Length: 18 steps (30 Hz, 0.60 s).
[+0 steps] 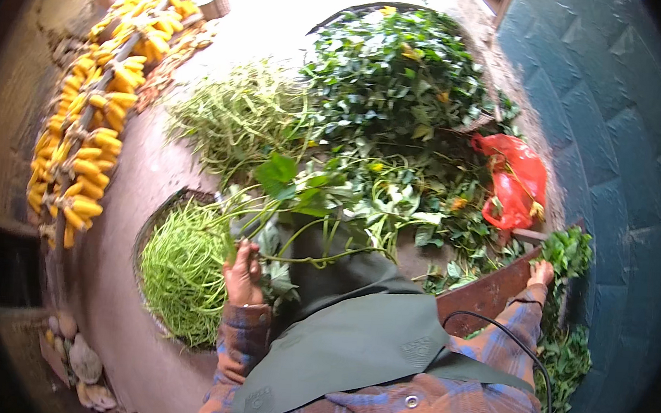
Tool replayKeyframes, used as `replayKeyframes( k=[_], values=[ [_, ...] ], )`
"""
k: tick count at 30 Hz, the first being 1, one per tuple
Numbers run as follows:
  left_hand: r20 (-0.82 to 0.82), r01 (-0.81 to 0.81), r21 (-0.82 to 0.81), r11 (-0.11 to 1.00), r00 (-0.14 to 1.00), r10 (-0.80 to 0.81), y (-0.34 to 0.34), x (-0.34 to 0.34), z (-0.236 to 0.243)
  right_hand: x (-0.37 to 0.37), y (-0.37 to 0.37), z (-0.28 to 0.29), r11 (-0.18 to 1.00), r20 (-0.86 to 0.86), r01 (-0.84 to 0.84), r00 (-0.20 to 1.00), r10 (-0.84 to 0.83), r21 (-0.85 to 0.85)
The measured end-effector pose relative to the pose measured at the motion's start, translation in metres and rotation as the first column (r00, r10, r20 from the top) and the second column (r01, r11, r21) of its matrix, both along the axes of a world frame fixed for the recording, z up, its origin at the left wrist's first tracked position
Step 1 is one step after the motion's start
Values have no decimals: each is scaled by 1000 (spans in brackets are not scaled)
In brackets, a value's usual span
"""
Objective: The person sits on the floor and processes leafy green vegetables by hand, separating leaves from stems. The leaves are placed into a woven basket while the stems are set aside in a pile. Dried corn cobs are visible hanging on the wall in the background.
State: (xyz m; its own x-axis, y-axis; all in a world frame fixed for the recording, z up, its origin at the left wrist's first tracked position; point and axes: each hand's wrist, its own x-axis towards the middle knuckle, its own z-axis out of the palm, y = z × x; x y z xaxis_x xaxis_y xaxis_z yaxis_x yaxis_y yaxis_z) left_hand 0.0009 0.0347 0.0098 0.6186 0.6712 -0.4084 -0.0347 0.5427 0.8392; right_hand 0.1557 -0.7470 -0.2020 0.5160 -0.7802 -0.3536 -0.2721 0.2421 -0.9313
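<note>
My left hand is closed around long green vine stems with a few broad leaves, held over my lap. Just left of it stands a round basket rim, filled with a heap of light-green peeled stems. My right hand reaches out to the right, its fingers closed on a bunch of green leaves beside a reddish-brown board. The leaves partly hide the fingertips. A dark green apron covers my front.
Ahead lie a big pile of leafy vines, a pale heap of stems and scattered trimmings. A red plastic bag sits by the blue-green wall. Corn cobs hang at left. Gourds lie lower left.
</note>
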Motion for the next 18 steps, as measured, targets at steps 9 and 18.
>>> replayKeyframes(
  k=[9, 18],
  values=[
    [57, -2, -1, 1000, 998, 2, -8, 2, 13, 62, 358, 156, 519, 132, -733, 519, 844, -440],
    [82, 58, 158, 986, 994, -72, -20, -1, 22, -13, 612, 299, -126, -105, -33, -369, 923, -991]
  ],
)
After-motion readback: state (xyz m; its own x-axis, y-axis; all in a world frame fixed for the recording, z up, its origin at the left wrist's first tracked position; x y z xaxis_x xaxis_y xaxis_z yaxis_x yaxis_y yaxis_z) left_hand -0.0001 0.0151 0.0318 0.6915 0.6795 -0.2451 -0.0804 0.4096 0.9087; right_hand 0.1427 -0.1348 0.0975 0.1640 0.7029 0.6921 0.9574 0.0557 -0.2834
